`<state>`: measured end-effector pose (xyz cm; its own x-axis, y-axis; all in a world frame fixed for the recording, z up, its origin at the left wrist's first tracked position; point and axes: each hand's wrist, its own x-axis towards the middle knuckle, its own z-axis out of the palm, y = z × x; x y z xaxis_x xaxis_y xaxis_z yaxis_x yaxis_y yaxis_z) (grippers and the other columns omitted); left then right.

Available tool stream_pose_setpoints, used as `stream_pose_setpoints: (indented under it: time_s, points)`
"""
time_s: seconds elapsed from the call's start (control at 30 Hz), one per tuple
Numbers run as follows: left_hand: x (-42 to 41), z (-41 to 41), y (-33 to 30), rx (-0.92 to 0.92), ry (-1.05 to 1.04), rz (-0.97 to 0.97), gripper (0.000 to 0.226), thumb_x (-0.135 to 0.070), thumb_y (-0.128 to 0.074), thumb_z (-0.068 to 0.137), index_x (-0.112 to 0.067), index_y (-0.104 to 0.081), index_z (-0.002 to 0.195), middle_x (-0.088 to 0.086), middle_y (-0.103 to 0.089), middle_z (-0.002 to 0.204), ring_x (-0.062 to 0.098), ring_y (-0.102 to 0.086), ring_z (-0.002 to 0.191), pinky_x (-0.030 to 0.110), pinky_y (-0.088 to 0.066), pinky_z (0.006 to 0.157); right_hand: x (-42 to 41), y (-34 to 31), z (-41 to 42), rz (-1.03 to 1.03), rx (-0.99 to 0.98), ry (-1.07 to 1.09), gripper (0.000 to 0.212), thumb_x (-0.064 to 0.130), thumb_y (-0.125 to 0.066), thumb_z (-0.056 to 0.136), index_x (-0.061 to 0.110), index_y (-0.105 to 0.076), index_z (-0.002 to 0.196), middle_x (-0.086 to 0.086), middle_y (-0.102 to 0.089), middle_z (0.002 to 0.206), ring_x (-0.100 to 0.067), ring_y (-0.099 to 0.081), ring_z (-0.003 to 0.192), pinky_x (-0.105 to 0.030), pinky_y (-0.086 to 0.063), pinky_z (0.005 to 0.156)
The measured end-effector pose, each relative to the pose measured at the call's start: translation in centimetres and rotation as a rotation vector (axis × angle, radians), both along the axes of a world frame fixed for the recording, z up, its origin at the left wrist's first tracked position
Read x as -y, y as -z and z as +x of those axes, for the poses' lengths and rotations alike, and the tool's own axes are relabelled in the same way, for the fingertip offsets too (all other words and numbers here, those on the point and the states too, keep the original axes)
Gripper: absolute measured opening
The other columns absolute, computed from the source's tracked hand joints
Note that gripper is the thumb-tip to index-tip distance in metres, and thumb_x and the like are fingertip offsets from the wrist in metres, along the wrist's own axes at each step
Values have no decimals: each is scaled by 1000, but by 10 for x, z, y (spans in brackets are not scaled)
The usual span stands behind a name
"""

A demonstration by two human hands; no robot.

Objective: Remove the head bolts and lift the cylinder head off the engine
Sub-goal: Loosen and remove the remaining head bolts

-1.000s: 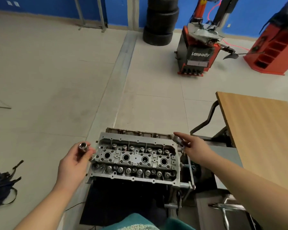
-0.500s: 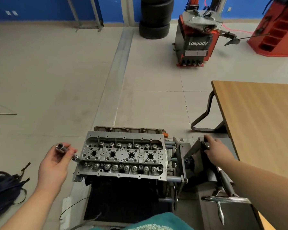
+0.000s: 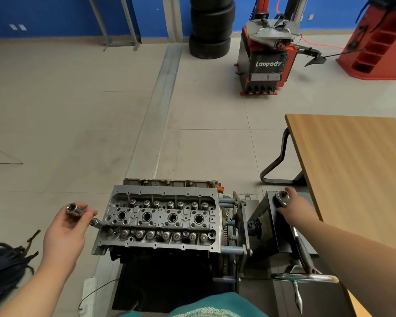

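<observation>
Head view. Left hand (image 3: 64,232): fingers and thumb curled round a chrome socket on an extension bar (image 3: 84,215), socket end up and to the left, bar end angled down to the left edge of the cylinder head (image 3: 162,219), touching or just short of it; cannot tell which. Right hand (image 3: 294,208): lies on top of the dark box of the engine stand (image 3: 281,227), fingers over the head of a ratchet wrench (image 3: 284,199); whether they grip it or only press on it cannot be told.

Cylinder head sits on the engine block (image 3: 169,266), valve gear exposed, four plug wells in a row, between the two hands. Block is mounted on the stand to its right. Stand crank wheel (image 3: 303,277) low right.

Surroundings: wooden table (image 3: 357,170) right, just beside the stand; dark bag (image 3: 5,268) on the floor left; tyre changer marked "Lanpody" (image 3: 266,62) and stack of tyres (image 3: 212,26) at the far wall.
</observation>
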<state>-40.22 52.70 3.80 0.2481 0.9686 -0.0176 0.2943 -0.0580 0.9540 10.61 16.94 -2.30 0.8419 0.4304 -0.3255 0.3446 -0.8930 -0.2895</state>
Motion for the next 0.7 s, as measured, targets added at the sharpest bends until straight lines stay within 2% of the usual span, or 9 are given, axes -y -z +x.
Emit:
stream_pose_setpoints:
  time_s: [0.13, 0.23, 0.4, 0.5, 0.6, 0.7]
  points:
    - [1, 3, -4, -1, 15, -6, 17, -21, -73, 98, -28, -67, 112, 0, -79, 106, 15, -75, 107, 51, -50, 107, 0, 3, -5, -12, -14, -1, 87, 32, -81, 88, 25, -27, 156, -8, -68, 105, -15, -64, 69, -25, -41, 47]
    - [3, 3, -6, -21, 35, 6, 17, -21, -73, 97, -29, -67, 111, -2, -78, 106, 15, -74, 108, 46, -51, 105, -1, 4, -9, -28, -12, 8, 86, 32, -82, 86, 21, -31, 155, -8, -66, 111, -18, -63, 76, -31, -50, 61]
    - [4, -1, -5, -57, 54, 40, 17, -29, -75, 95, -35, -68, 109, -7, -78, 106, 8, -73, 104, 37, -51, 95, -3, 1, -23, -44, -1, 66, 73, 22, -79, 87, 19, -41, 149, 3, -53, 89, -17, -61, 73, -29, -47, 58]
    - [-1, -14, 8, -121, 43, 90, 29, -50, -77, 90, -37, -68, 115, -16, -76, 108, -4, -70, 99, 34, -51, 89, -2, -5, -36, -74, -66, 157, 42, 16, -74, 88, 14, -56, 127, -1, -57, 87, -19, -58, 76, -33, -47, 67]
    - [-18, -28, 24, -135, 42, 85, 58, -72, -76, 80, -33, -66, 121, -14, -77, 109, 0, -72, 102, 34, -58, 80, 2, -12, -49, -113, -58, 184, 9, 14, -67, 92, 16, -61, 98, -4, -60, 85, -16, -54, 71, -33, -46, 70]
    - [-39, -35, 40, -191, 53, 72, 63, -75, -78, 76, -33, -67, 122, -13, -78, 107, 4, -74, 102, 38, -60, 87, 0, -20, -52, -141, -37, 141, 14, 10, -61, 95, 19, -56, 85, -3, -58, 84, -15, -51, 69, -32, -44, 70]
